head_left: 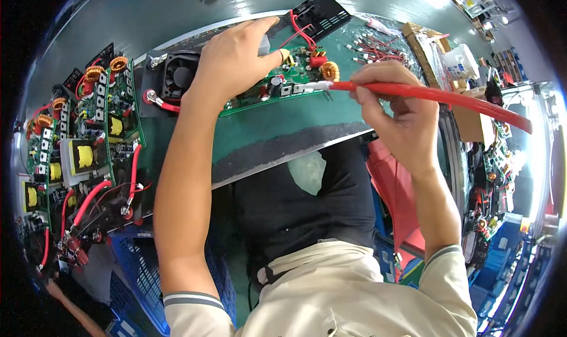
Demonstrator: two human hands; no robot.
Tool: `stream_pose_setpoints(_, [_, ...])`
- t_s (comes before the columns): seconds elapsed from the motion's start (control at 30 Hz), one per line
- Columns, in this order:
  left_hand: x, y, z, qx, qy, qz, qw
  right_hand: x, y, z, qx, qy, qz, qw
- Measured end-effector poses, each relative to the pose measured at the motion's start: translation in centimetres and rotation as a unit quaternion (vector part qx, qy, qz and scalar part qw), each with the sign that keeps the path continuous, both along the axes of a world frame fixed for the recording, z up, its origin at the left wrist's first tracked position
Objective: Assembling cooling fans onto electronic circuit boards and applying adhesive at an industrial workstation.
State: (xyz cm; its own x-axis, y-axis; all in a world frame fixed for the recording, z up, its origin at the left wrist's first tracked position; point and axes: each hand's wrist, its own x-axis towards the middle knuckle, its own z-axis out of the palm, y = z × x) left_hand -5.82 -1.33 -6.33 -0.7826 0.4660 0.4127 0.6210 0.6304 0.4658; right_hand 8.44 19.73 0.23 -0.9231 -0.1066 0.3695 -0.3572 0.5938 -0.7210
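Note:
A green circuit board (301,77) with copper coils, capacitors and a row of flat components along its near edge lies on the green mat in front of me. My left hand (236,56) reaches over its left part and grips it, thumb near a yellow component. Pinched in my right hand (396,101) is a long red-handled tool (466,102). Its white-smeared tip touches or hovers just over the flat components. Red wires run from the board to a black slotted end plate (321,15). Left of the board sits a black fan (179,75).
Several assembled circuit boards (88,121) with red cables stand at the left. Small red-wired connectors (378,47) lie beyond my right hand, near a cardboard box (422,50) and a white tub (462,62). A blue crate (147,272) is below the table; another person's arm (74,307) shows at lower left.

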Motion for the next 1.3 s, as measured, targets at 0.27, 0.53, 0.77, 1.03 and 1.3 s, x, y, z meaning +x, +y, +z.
stream_pose_setpoints(0.27, [-0.3, 0.0, -0.7, 0.021, 0.038, 0.000, 0.999, -0.5, -1.4, -0.2, 0.034, 0.025, 0.021, 0.999])
stream_pose_setpoints(0.53, [-0.1, -0.1, -0.2, 0.018, 0.014, -0.006, 1.000, -1.6, -0.7, 0.6, 0.034, 0.142, -0.018, 0.989])
stream_pose_setpoints(0.77, [0.7, -0.2, 0.6, -0.001, -0.009, 0.006, 1.000, 0.4, 3.3, 3.5, -0.119, 0.004, -0.081, 0.990])
stream_pose_setpoints(1.03, [0.6, 0.0, 0.9, -0.004, -0.036, 0.003, 0.999, 0.9, 0.4, 0.5, -0.099, -0.041, -0.006, 0.994])
stream_pose_setpoints(1.3, [0.2, -0.2, 0.9, 0.010, -0.028, -0.014, 0.999, -0.8, -0.5, -1.1, 0.043, 0.053, 0.036, 0.997])
